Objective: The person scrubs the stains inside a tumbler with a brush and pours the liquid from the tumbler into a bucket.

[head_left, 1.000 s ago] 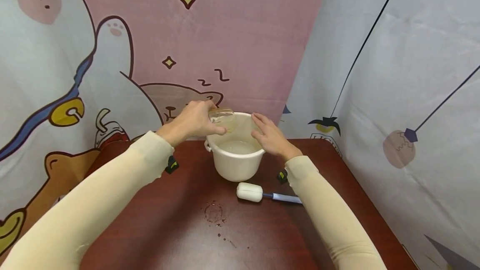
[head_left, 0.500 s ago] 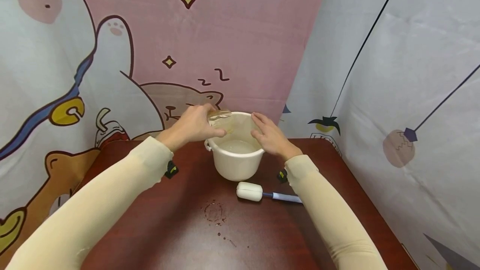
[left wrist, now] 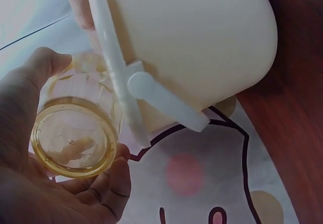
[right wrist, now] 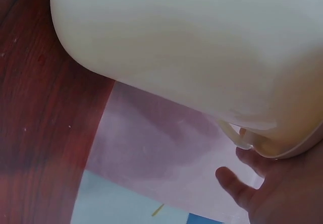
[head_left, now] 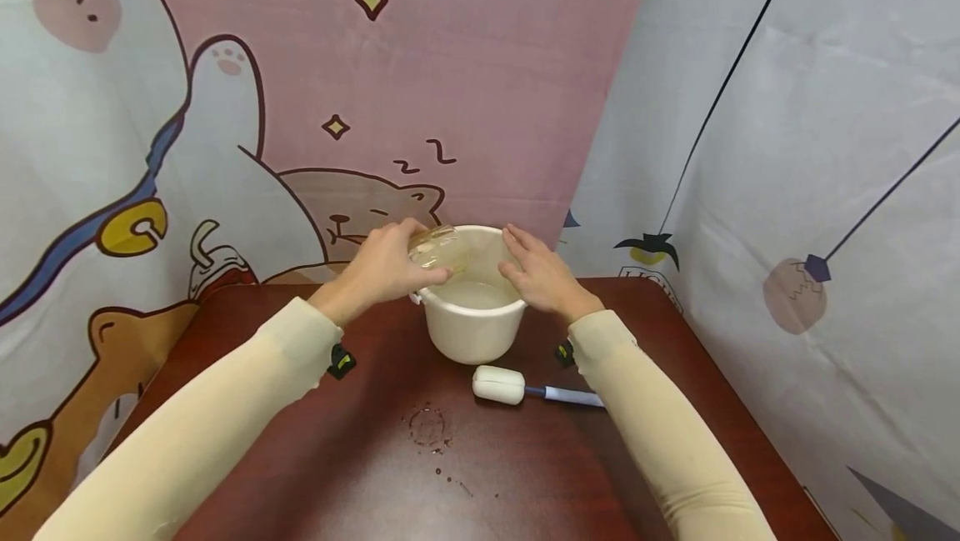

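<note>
My left hand (head_left: 386, 262) grips a clear, amber-tinted glass cup (left wrist: 75, 138) round its side. The cup is tipped, its mouth toward the inside of a cream-white bucket (head_left: 474, 337) and its base toward the left wrist camera. My right hand (head_left: 543, 274) holds the bucket's right rim, thumb on the inner side and fingers outside, as the right wrist view shows the fingers (right wrist: 234, 186) beyond the wall. Cloudy liquid (head_left: 480, 295) lies in the bucket. The bucket's handle (left wrist: 161, 100) hangs down outside its rim.
A sponge brush (head_left: 498, 385) with a white head and blue handle lies before the bucket, partly behind my right sleeve. A wet ring (head_left: 427, 427) and several drops mark the dark red table (head_left: 360, 474). Printed cloth (head_left: 480, 66) hangs close behind and at both sides.
The glass cup has tilted further and dropped slightly toward the bucket's left rim, with my left hand lowering and rolling a little. My right hand and the bucket stay in place.
</note>
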Action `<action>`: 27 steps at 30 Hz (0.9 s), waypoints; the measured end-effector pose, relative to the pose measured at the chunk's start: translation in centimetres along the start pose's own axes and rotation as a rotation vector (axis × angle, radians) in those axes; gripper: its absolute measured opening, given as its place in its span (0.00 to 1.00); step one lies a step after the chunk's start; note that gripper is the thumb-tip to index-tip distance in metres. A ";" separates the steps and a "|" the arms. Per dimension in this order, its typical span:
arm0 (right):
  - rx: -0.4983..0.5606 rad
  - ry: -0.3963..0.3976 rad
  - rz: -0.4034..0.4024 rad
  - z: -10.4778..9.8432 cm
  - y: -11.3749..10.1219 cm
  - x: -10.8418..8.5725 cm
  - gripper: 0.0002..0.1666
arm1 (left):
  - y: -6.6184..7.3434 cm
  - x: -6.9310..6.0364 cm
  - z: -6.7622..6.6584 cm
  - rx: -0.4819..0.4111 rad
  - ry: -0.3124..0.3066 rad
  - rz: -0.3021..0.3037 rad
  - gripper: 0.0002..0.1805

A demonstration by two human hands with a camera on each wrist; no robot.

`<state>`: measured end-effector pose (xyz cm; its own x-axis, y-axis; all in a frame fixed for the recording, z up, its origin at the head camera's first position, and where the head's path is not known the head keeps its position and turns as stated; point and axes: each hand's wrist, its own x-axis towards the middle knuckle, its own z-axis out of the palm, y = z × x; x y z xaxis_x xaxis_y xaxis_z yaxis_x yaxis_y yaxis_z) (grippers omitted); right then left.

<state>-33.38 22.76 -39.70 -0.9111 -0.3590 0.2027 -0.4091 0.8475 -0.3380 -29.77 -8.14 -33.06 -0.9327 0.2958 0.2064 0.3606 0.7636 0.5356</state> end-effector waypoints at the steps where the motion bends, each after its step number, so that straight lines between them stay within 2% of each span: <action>1: -0.010 -0.004 0.008 -0.1 -0.1 0.0 0.47 | -0.1 -0.1 0.1 -0.010 0.005 0.000 0.46; 10: -0.079 -0.042 0.065 -0.4 -0.6 -0.2 0.48 | -0.7 -1.0 1.0 -0.072 0.069 0.007 0.45; 27: -0.135 -0.046 0.091 -0.3 -0.6 -0.1 0.50 | -0.8 -2.3 1.8 -0.129 0.153 0.048 0.45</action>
<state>-33.05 22.35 -39.22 -0.9465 -0.2937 0.1335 -0.3176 0.9209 -0.2261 -27.93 -8.36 -35.43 -0.9073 0.2317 0.3510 0.4107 0.6678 0.6207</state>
